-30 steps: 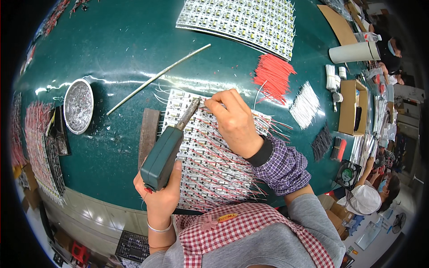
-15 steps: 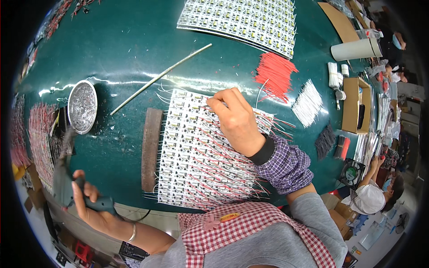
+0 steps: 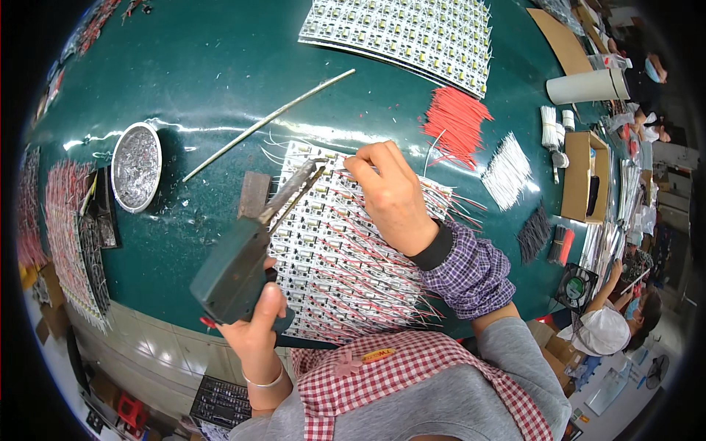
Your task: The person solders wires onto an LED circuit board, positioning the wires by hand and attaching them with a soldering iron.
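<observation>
My left hand (image 3: 259, 323) grips a dark green soldering gun (image 3: 234, 270). Its long metal tip lies over the far rows of a white circuit board panel (image 3: 294, 298), close to my right fingertips. My right hand (image 3: 393, 197) rests over the panel with thumb and forefinger pinched at the board; whatever is between them is too small to make out. Red and white wires (image 3: 368, 272) stick out from the panel across its right and near parts. A brown bar (image 3: 254, 192) lies along the panel's left side, partly hidden behind the soldering gun.
To the left stands a bowl (image 3: 159, 167) of silvery scraps. A thin stick (image 3: 268, 120) lies beyond the panel. Stacked boards (image 3: 397, 33), red wires (image 3: 456, 125) and white wires (image 3: 506, 173) lie far and right. A cardboard box (image 3: 599, 176) and a pale tumbler (image 3: 585, 87) stand rightmost.
My left hand has swung the soldering gun from beside the bowl, rightward over the panel, its tip now near my right fingers. My right hand has barely moved.
</observation>
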Tool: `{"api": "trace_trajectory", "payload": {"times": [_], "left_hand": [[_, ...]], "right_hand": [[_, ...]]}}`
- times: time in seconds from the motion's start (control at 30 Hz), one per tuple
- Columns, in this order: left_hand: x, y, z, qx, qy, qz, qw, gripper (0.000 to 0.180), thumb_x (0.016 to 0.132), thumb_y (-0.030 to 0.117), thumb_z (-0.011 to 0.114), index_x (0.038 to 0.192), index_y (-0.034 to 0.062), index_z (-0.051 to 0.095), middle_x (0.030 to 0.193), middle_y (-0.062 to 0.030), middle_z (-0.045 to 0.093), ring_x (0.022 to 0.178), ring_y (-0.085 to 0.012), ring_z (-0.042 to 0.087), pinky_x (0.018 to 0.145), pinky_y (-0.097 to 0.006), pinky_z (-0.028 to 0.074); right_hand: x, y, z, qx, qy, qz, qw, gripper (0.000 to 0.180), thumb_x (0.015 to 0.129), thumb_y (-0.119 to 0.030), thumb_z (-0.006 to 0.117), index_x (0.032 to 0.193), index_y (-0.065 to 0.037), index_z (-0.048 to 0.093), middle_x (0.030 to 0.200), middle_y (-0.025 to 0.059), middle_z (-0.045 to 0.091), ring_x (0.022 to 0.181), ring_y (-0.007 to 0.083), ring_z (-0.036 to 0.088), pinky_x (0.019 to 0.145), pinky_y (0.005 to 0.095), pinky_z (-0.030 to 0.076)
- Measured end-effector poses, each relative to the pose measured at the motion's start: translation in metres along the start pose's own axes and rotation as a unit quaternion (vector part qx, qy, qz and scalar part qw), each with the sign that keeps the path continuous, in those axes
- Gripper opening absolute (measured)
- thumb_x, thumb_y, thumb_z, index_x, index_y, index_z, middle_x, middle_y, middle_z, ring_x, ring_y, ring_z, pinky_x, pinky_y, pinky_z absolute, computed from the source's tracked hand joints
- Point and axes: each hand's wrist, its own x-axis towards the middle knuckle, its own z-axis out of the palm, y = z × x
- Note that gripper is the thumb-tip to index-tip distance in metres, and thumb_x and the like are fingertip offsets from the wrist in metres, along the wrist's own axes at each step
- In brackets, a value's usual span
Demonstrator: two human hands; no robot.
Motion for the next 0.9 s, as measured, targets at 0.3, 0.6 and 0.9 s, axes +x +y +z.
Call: {"api": "trace_trajectory", "payload": {"times": [0.3,0.6,0.9], "left_hand": [[0.007,-0.02,0.006,0.156,-0.009,0.051,0.986,0.038,0.085,-0.004,0.071,0.121,-0.0074,0.06,0.101,-0.0128,0.069,0.061,-0.0081,0.056,0.049,-0.022,0.042],[0.015,-0.019,0.009,0.176,-0.049,0.055,0.982,0.033,0.083,-0.002,0.076,0.114,-0.0066,0.065,0.097,-0.0073,0.069,0.064,-0.0066,0.056,0.054,-0.021,0.044],[0.004,-0.019,-0.011,0.235,0.124,0.28,0.922,0.041,0.082,0.0,0.077,0.118,-0.0088,0.061,0.091,-0.0124,0.069,0.072,-0.0122,0.062,0.059,-0.023,0.048]], "right_hand": [[-0.001,0.004,0.001,-0.006,-0.002,-0.008,1.0,0.024,0.072,0.004,0.062,0.096,0.001,0.063,0.094,0.0108,0.054,0.088,0.0273,0.055,0.073,0.0351,0.05],[-0.001,0.005,0.001,-0.005,0.001,-0.008,1.0,0.024,0.072,0.003,0.062,0.096,0.001,0.063,0.094,0.0111,0.055,0.089,0.0274,0.055,0.073,0.0351,0.05],[-0.001,0.002,0.002,0.01,0.017,0.011,1.0,0.029,0.067,0.013,0.061,0.093,0.002,0.065,0.092,0.0116,0.057,0.084,0.029,0.058,0.071,0.0378,0.05]]}}
